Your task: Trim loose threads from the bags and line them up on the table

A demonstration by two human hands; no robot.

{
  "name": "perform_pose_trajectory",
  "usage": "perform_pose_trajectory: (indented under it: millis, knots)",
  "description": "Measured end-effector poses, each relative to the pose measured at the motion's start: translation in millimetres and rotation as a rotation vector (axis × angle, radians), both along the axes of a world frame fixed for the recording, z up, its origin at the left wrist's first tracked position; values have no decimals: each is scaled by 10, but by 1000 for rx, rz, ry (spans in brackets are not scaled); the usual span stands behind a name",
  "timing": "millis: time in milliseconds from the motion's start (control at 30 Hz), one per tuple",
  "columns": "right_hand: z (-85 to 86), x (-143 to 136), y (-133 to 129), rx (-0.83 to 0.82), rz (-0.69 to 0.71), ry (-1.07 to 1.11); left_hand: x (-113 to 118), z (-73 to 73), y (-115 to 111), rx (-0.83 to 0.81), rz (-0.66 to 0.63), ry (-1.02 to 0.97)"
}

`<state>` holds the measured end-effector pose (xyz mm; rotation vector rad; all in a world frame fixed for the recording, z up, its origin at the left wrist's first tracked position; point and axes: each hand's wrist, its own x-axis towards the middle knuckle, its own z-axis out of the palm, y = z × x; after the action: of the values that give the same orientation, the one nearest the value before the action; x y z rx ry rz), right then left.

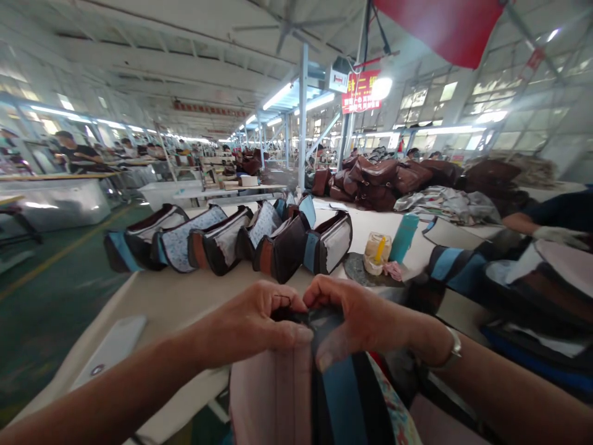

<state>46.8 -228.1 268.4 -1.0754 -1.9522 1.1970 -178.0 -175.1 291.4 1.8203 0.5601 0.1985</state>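
Close in front of me is an unfinished bag piece, with a pale pinkish panel on its left and black and blue bands on its right. My left hand pinches its top edge, thumb on the near side and fingers curled behind. Right beside it, my right hand grips the same dark edge, its thumb pressed down on the black-and-blue side. The fingertips of both hands nearly meet. What exactly lies between them is partly hidden by the fingers.
A row of part-made bags stands across the table. A yellowish glue pot and a teal bottle stand at right. More bag pieces lie near a co-worker's gloved hand. Brown bags are heaped behind.
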Motion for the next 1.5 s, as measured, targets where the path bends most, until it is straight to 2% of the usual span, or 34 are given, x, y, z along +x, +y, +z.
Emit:
perform_pose_trajectory:
  millis: [100, 267, 433, 533, 767, 867, 1000, 1133, 1300, 1400, 1500]
  knots:
    - [-34, -8, 50, -35, 92, 104, -8, -53, 1, -28, 54, -30]
    - [-65, -59, 94, -74, 176, 251, -42, -48, 9, -44, 92, 22]
    - [-69, -109, 118, -51, 127, 223, -71, -80, 33, -80, 79, -19]
    - [-73, -124, 126, -96, 124, 272, -59, -92, 22, -53, 96, -18]
    - [-138, -155, 66, -150, 91, 354, -41, -12, -12, -90, 111, 22]
    - [-159, -180, 36, -72, 36, 326, -51, -12, -17, -74, 90, 12]
    - [-162, -194, 13, 17, -52, 234, -45, -74, -17, 82, 163, 100]
    - [-163, -206, 5, 51, -128, 188, -36, -88, -34, 252, 179, 171]
    - [-209, -233, 4, 89, -178, 219, -50, -108, -66, 440, 199, 154]
    - [-238, -231, -24, 200, -195, 192, -70, -109, -79, 468, 188, 100]
    - [-240, -211, -80, 408, -168, 112, -100, -53, -76, 398, 169, 90]
